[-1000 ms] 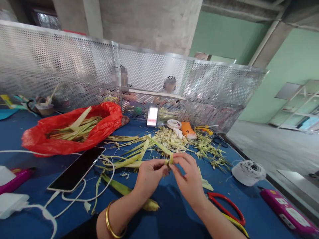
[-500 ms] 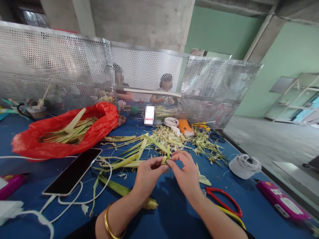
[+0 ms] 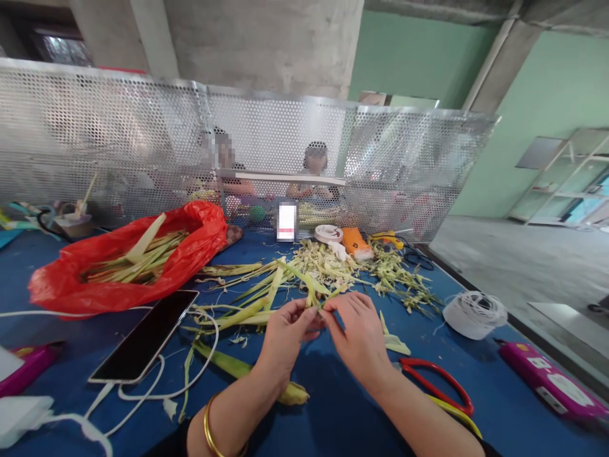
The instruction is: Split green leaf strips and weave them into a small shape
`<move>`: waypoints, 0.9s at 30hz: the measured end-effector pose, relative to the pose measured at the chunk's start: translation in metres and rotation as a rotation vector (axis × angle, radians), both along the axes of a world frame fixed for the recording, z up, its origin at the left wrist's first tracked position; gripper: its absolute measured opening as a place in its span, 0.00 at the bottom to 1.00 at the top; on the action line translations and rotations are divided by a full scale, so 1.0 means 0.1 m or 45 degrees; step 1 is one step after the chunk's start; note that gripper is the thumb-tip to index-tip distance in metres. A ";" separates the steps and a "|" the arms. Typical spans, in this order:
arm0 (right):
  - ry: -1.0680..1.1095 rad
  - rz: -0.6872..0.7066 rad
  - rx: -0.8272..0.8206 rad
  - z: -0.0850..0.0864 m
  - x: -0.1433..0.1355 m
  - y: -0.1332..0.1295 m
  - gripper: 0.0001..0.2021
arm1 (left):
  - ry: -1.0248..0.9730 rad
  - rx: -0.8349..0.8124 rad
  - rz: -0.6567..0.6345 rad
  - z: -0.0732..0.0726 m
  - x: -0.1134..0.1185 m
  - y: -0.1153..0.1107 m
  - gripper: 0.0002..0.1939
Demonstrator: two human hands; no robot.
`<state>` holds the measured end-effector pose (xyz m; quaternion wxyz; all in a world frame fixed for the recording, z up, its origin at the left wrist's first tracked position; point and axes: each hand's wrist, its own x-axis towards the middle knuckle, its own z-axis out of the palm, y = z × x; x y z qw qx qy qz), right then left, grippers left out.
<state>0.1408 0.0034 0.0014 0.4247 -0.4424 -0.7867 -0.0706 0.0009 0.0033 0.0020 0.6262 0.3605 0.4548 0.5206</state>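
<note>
My left hand (image 3: 284, 335) pinches a folded pale green leaf strip (image 3: 311, 293) between thumb and fingers, over the middle of the blue table. My right hand (image 3: 358, 336) meets it from the right, thumb and forefinger closed on the same strip. Fingertips of both hands nearly touch and hide the lower part of the fold. One loose end points up and back, another toward the right. Beneath my left forearm lies a broad green leaf piece (image 3: 233, 367). Red- and yellow-handled scissors (image 3: 442, 381) are partly under my right forearm.
A red plastic bag (image 3: 57, 279) of leaf strips stands left, near a phone (image 3: 147, 336) with white cables. Shredded leaves (image 3: 323, 263) heap behind my hands. White string (image 3: 476, 315) and a purple box (image 3: 547, 381) lie right. A perforated metal screen (image 3: 280, 127) separates two people beyond.
The strip's small upright loop has turned into a fold with ends spreading upward and right. My right hand has rolled further over, its fingers closer together. The view has shifted slightly.
</note>
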 end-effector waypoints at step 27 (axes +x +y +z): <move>0.519 -0.119 -0.354 0.01 -0.01 0.00 0.09 | 0.158 0.004 0.055 0.02 0.04 -0.04 0.20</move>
